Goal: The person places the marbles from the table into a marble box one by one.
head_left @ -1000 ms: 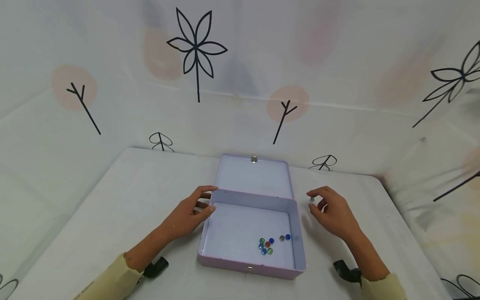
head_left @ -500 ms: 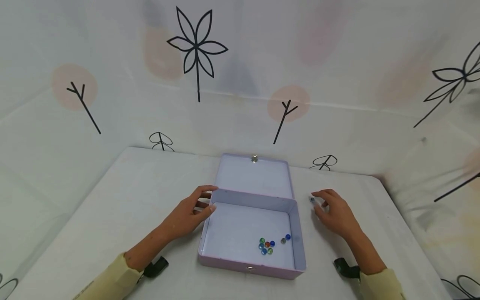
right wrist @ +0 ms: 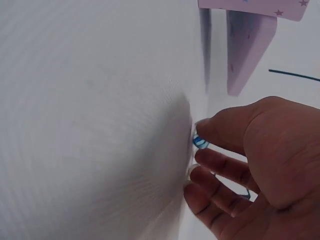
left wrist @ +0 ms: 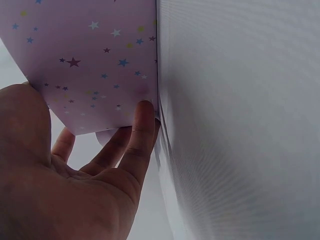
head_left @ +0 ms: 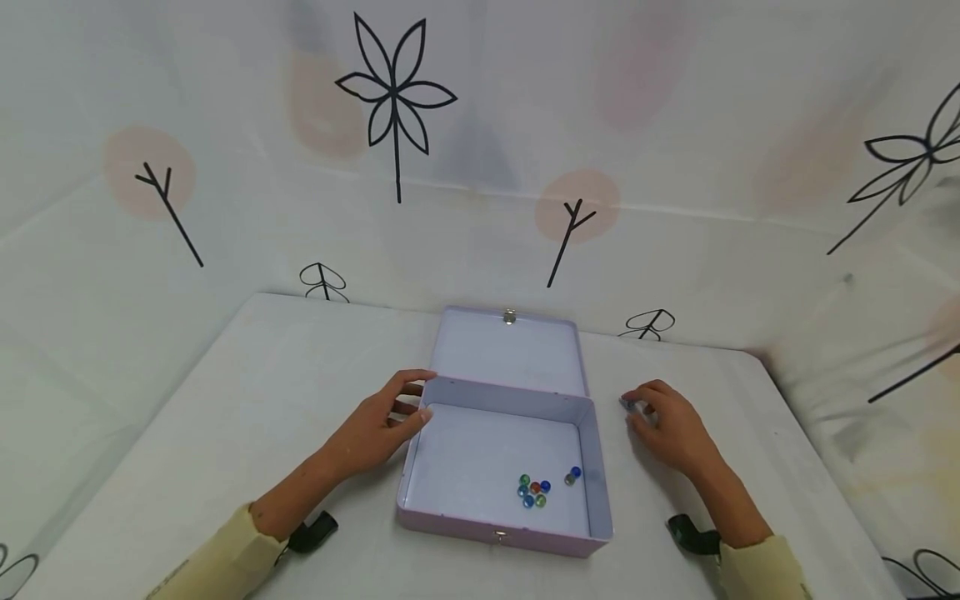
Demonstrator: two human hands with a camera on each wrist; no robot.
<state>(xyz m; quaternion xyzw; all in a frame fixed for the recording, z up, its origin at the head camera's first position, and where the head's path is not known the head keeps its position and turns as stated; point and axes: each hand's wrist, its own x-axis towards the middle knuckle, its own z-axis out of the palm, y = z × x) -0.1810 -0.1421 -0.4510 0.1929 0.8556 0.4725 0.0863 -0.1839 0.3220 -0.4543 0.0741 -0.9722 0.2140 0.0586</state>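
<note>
An opened lilac box (head_left: 504, 542) with a star pattern sits on the table, its lid (head_left: 510, 354) folded back behind it. Several glass marbles (head_left: 535, 487) in green, blue and orange are grouped inside toward the right front, with a dark blue marble (head_left: 575, 472) and a greyish one (head_left: 570, 480) beside the right wall. My left hand (head_left: 377, 425) grips the box's left back corner, thumb over the rim and fingers on the outer wall (left wrist: 144, 112). Right of the box, my right hand (head_left: 667, 425) pinches a clear marble with blue swirls (right wrist: 200, 142) low at the tabletop, between thumb and index finger.
The white-covered table (head_left: 300, 358) stretches out on both sides of the box. A white wall cloth (head_left: 480, 142) with flower and twig drawings rises behind it. The box's front clasp (head_left: 500, 536) faces me.
My right hand has shifted slightly right and down, its fingers parting from the clear marble and then drawing in on it. The greyish marble has rolled against the dark blue one. My left hand stays put.
</note>
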